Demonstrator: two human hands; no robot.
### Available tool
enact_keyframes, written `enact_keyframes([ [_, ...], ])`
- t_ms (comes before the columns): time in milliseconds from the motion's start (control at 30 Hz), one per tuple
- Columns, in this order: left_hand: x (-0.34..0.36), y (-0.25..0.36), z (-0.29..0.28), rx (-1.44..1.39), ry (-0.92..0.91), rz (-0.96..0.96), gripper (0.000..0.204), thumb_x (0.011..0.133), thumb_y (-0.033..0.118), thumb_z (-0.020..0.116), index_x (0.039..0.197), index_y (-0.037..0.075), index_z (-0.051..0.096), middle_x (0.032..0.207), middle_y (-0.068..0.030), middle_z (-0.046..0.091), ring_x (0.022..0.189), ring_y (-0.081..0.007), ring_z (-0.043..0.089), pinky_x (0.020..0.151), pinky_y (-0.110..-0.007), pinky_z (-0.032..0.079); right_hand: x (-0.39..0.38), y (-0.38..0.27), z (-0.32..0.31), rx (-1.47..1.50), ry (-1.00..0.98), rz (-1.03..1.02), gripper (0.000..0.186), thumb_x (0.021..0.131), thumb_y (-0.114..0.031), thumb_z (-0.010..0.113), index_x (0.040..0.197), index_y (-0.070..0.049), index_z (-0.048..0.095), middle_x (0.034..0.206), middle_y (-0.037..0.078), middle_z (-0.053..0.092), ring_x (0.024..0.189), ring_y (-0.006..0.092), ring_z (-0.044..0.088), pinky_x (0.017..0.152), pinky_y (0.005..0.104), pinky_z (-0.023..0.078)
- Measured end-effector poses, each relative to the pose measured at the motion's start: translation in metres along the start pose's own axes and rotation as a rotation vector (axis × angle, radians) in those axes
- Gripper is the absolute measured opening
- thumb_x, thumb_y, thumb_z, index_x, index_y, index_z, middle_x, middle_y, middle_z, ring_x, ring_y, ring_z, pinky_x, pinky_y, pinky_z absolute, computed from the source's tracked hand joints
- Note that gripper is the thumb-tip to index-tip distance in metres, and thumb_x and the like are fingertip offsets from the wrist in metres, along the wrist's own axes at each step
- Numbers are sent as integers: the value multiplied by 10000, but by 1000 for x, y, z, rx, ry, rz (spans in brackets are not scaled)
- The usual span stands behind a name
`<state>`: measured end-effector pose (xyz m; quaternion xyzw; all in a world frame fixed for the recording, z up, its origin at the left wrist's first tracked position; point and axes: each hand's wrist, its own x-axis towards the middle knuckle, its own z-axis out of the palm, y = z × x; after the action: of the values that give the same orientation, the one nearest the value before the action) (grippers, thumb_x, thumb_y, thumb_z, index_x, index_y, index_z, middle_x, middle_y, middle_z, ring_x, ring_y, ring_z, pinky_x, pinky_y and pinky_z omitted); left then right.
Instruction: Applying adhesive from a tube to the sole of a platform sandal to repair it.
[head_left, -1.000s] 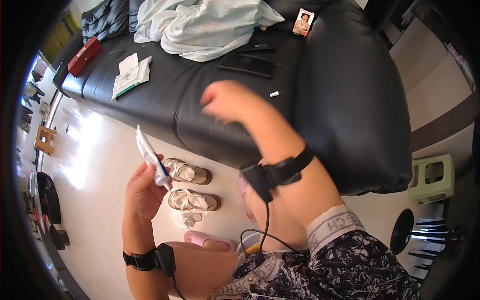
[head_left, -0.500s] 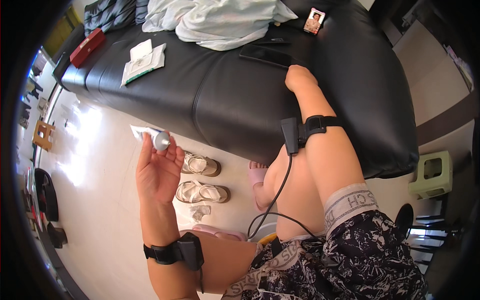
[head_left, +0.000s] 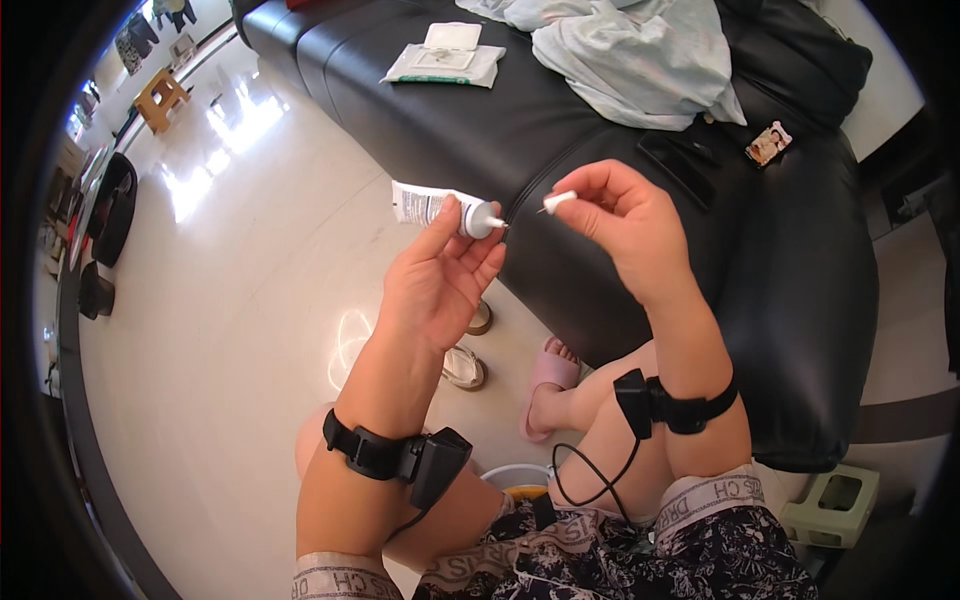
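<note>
My left hand [head_left: 450, 280] is closed round a white squeeze tube [head_left: 430, 207], its narrow nozzle uncovered and pointing right. Between the thumb and fingers of my right hand [head_left: 635, 230] is a small white cap [head_left: 560, 202] with a thin pin sticking out of it to the left. The cap and the nozzle are a short gap apart, both held in the air in front of the sofa's edge.
Beyond my hands is a black sofa [head_left: 440, 125] bearing an open wipes pack [head_left: 445, 66], a pale cloth [head_left: 640, 65], a dark phone-like slab [head_left: 678, 170] and a lit phone [head_left: 768, 145]. Sandals [head_left: 463, 368] lie below; a green stool [head_left: 835, 508] stands right.
My right hand has come off the sofa and moved up beside the tube, and the white cap now shows in its fingers. My left hand has moved right and up with the tube; the view has turned.
</note>
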<state>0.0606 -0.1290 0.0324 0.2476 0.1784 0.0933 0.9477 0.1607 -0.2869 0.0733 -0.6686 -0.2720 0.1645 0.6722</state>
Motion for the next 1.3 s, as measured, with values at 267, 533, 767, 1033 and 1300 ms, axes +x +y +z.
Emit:
enact_keyframes([
  [267,8,-3,7,-40,4,-1,299,923,277,542,1071,21,504,1040,-116,613,926,-180,606,788,-310,522,-14,0,11,-320,82,-318,129,765,-39,677,872,-11,609,780,26,625,728,102,569,689,247,468],
  [533,11,-7,11,-56,-3,2,294,908,295,568,1047,39,533,1015,-104,617,920,-184,603,778,-312,512,-9,3,11,-338,78,-185,129,769,-26,668,883,-9,610,779,23,630,733,89,572,691,239,468],
  [767,8,-7,7,-21,-11,3,284,925,293,538,1053,41,515,1029,-105,628,917,-172,620,766,-316,529,-10,7,7,-312,57,-140,129,774,-45,675,888,-17,621,782,4,626,717,68,550,679,218,455],
  [1033,0,6,-22,224,116,37,255,868,320,614,1002,106,580,942,-52,654,818,-116,561,705,-239,405,3,16,-5,229,-178,133,146,857,-93,602,975,-10,577,884,49,620,756,87,583,661,204,483],
  [1300,-42,17,-49,620,-43,-70,359,911,316,508,1068,-5,545,841,-122,617,707,-151,557,664,-268,446,10,43,6,547,-411,518,304,896,-245,518,1047,18,544,749,2,505,564,68,418,433,173,332],
])
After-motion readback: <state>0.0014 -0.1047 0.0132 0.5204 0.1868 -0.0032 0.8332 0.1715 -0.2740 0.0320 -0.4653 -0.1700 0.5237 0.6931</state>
